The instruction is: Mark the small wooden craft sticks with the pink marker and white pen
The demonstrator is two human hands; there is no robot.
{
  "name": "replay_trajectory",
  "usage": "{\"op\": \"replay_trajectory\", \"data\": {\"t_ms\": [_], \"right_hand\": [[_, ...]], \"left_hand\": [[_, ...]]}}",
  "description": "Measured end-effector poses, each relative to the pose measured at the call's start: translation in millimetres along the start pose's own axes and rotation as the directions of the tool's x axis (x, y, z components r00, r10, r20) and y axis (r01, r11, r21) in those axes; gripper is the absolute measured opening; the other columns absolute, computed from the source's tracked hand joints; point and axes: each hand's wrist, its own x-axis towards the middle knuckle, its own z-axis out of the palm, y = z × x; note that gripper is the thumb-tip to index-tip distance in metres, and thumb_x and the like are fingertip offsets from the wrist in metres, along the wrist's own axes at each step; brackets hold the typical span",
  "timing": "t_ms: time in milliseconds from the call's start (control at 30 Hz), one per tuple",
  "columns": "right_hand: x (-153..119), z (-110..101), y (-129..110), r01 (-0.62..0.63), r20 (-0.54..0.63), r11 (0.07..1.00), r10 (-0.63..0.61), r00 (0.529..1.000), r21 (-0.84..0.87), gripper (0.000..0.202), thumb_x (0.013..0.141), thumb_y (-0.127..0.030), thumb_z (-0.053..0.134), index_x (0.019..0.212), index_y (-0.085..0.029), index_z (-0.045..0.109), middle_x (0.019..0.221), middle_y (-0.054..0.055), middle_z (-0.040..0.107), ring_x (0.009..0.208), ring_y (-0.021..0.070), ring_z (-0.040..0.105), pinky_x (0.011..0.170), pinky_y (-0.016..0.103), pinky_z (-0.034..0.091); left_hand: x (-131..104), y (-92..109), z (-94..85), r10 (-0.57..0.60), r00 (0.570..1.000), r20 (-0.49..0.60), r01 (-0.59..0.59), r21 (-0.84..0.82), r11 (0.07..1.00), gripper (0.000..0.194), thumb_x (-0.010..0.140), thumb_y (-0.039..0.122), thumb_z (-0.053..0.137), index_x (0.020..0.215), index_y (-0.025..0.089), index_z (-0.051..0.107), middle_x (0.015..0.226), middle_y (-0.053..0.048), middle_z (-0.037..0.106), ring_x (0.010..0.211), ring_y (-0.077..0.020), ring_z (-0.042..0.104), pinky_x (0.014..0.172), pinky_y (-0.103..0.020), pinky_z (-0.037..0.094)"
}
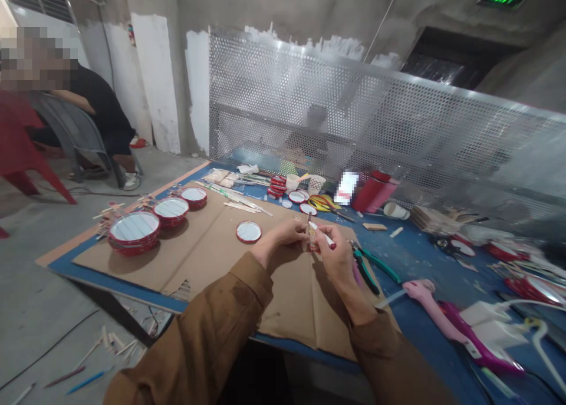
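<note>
Over the cardboard sheet (212, 257), my two hands meet close together. My left hand (289, 234) pinches a thin, small stick-like piece (308, 222), standing roughly upright. Closed round a slim white pen-like tool (326, 237) with a dark red end, my right hand (336, 257) brings its tip against that piece. Fingers partly hide both items. To the left of my hands, a round red-rimmed lid (248, 232) lies flat. Green-handled pliers (369, 269) rest beside my right hand.
Red-rimmed round stacks (134, 231) with stick handles line the left table edge. Scissors (322, 203), a lit phone (346, 188) and paper cups (316, 184) stand behind. Pink glue gun (435, 310) and white plugs (490, 322) lie right. A perforated metal screen (375, 116) borders the back; a person sits left.
</note>
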Motion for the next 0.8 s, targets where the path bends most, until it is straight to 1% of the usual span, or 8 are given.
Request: {"op": "replay_trajectory", "data": {"t_ms": [100,267,333,433,567,667,800], "right_hand": [[-0.3,0.2,1.8,0.013,-0.013,1.000,-0.014,1.000,-0.021,0.038,0.087,-0.055,0.053,0.093,-0.018,0.062,0.076,0.006,0.069,0.058,0.0176,0.063,0.056,0.029,0.049],[-0.4,-0.8,2.2,0.024,-0.019,0.997,-0.026,0.999,-0.067,0.039,0.087,-0.055,0.054,0.093,-0.018,0.063,0.078,0.006,0.070,0.058,0.0171,0.062,0.057,0.029,0.048],[0.1,-1.1,2.3,0.038,-0.020,0.997,-0.039,0.999,-0.063,0.040,0.087,-0.056,0.053,0.092,-0.018,0.063,0.080,0.007,0.071,0.058,0.0171,0.061,0.057,0.029,0.048],[1.2,-1.8,2.6,0.035,-0.026,0.997,-0.037,0.999,-0.064,0.042,0.087,-0.058,0.053,0.093,-0.018,0.064,0.084,0.008,0.072,0.060,0.0176,0.062,0.057,0.029,0.048],[1.0,-2.7,0.2,0.024,-0.017,0.996,-0.026,1.000,-0.082,0.042,0.087,-0.059,0.053,0.091,-0.018,0.064,0.075,0.005,0.070,0.056,0.0167,0.059,0.056,0.029,0.047],[-0.1,-2.8,-2.4,0.029,0.012,0.998,-0.028,1.000,-0.062,0.040,0.087,-0.056,0.053,0.090,-0.018,0.063,0.068,0.003,0.067,0.053,0.0162,0.058,0.054,0.028,0.046],[0.1,-3.2,-2.7,0.033,-0.025,0.995,-0.036,0.999,-0.092,0.037,0.086,-0.054,0.052,0.087,-0.018,0.063,0.066,0.003,0.066,0.053,0.0158,0.057,0.056,0.028,0.046]], "left_hand": [[0.0,-1.4,-0.8,-0.001,1.000,-0.022,0.001,-0.012,1.000,0.018,0.074,0.021,0.070,0.063,0.012,0.060,0.058,-0.002,0.059,0.055,-0.0102,0.050,0.057,-0.022,0.039],[0.3,-3.1,-0.2,-0.019,1.000,0.004,0.020,-0.058,0.998,0.014,0.075,0.021,0.069,0.066,0.011,0.062,0.060,-0.003,0.061,0.055,-0.0113,0.053,0.058,-0.023,0.041],[0.4,-3.3,0.6,-0.015,1.000,-0.003,0.015,-0.082,0.997,0.013,0.074,0.019,0.069,0.067,0.011,0.061,0.060,-0.003,0.060,0.055,-0.0114,0.054,0.059,-0.024,0.042],[0.5,-3.3,1.3,-0.009,1.000,-0.008,0.009,-0.056,0.998,0.010,0.073,0.014,0.065,0.065,0.011,0.061,0.059,-0.002,0.060,0.055,-0.0109,0.053,0.059,-0.023,0.042],[0.7,-2.9,1.4,-0.007,1.000,-0.025,0.007,-0.022,1.000,0.007,0.073,0.011,0.062,0.066,0.011,0.062,0.058,-0.002,0.059,0.053,-0.0102,0.050,0.057,-0.023,0.039],[0.8,-1.6,1.3,-0.014,1.000,0.003,0.014,-0.031,0.999,0.008,0.072,0.010,0.063,0.064,0.011,0.061,0.057,-0.003,0.060,0.054,-0.0110,0.052,0.059,-0.023,0.041],[0.7,0.4,0.6,-0.014,1.000,0.021,0.015,-0.035,0.999,0.008,0.072,0.011,0.062,0.065,0.011,0.062,0.058,-0.003,0.061,0.054,-0.0121,0.054,0.059,-0.024,0.042]]}}
